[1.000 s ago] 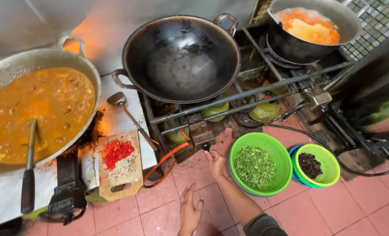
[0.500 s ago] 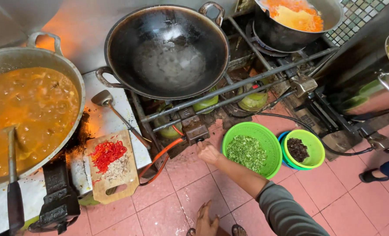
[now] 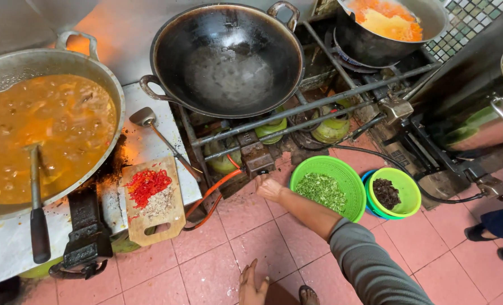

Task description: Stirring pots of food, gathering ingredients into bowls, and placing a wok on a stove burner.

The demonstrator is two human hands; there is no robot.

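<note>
Nearest, the left hand (image 3: 252, 285) hangs open, fingers spread, over the pink floor tiles (image 3: 206, 265). Beyond it the right hand (image 3: 268, 188) reaches down, loosely closed, holding nothing I can see, just left of the green basket of chopped greens (image 3: 326, 186). That basket sits flat on the floor, round, mouth up, with no long axis. It looks light, thin and flexible; grip the rim.

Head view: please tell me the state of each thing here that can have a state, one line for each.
Black wok: empty, only a greasy film.
Big pan: full of orange curry, ladle resting in it.
Cutting board: holds chopped red chilli and pale mince.
Large green bowl: holds chopped greens.
Small green bowl: holds dark bits.
Right hand: open, empty, near the burner frame.
Left hand: open, empty.
</note>
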